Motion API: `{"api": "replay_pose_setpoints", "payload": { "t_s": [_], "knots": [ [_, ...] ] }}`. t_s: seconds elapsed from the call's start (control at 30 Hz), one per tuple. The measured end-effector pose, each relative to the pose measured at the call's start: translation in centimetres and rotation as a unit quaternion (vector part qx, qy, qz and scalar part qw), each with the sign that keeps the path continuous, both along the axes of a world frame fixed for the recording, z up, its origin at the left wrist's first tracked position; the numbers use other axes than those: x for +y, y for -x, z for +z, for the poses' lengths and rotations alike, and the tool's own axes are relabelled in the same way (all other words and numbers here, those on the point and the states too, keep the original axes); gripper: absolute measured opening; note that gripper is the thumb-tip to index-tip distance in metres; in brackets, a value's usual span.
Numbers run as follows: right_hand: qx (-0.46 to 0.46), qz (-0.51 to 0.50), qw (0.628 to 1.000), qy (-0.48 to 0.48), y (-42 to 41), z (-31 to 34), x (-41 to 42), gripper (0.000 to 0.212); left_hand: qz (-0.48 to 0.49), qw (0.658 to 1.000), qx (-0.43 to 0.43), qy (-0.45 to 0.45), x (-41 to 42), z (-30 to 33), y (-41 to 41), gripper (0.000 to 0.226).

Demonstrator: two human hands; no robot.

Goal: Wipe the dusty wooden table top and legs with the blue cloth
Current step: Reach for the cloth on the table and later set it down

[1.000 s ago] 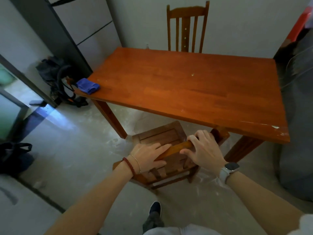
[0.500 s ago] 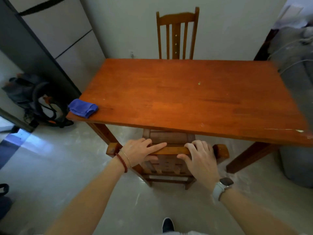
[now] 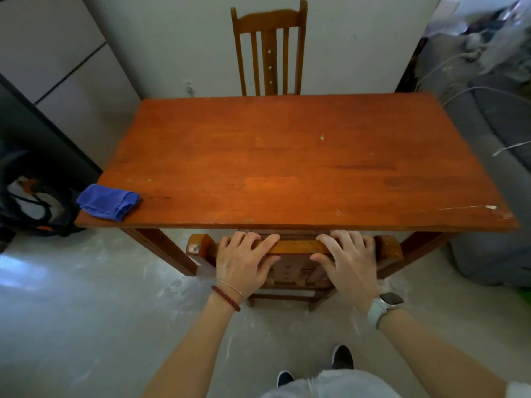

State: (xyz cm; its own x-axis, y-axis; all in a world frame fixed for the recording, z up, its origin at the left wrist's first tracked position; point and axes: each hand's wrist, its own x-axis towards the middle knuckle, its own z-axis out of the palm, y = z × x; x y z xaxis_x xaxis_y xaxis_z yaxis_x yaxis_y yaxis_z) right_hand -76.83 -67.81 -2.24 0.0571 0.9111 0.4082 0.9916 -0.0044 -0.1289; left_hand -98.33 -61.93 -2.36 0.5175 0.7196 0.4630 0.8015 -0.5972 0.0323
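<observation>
The wooden table [image 3: 287, 168] fills the middle of the view, its top bare but for a folded blue cloth [image 3: 108, 200] at the near left corner. Two front legs show under the near edge, one at the left [image 3: 163, 251] and one at the right [image 3: 413, 251]. A wooden chair [image 3: 296, 247] is tucked under the near edge. My left hand [image 3: 244, 259] and my right hand [image 3: 347, 259] both grip its top rail, fingers curled over it. Neither hand touches the cloth.
A second wooden chair [image 3: 268, 50] stands behind the table against the wall. A dark backpack [image 3: 31, 202] lies on the floor at the left. Grey covered bulk with cables [image 3: 494, 168] crowds the right side. My shoes [image 3: 342, 357] stand on the dusty floor.
The near chair has turned square to the table and slid in under its near edge, both hands still on its rail. The view has swung to face the table head-on.
</observation>
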Motion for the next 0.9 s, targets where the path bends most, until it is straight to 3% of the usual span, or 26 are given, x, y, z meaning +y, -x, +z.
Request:
{"api": "replay_pose_setpoints", "payload": {
  "t_s": [0.43,0.63,0.9],
  "knots": [
    [0.022,0.021,0.999,0.045,-1.4,0.7,3.6,0.039,0.014,0.999,0.020,0.031,2.8,0.5,-1.4,0.034],
    [0.035,0.005,0.995,0.097,0.4,1.3,3.4,0.041,-0.003,0.997,0.065,0.051,3.6,1.0,0.4,0.049],
    [0.055,0.007,0.988,0.144,0.7,2.1,2.6,0.041,0.047,0.982,0.095,0.156,2.4,2.5,-0.3,0.040]
  ]
}}
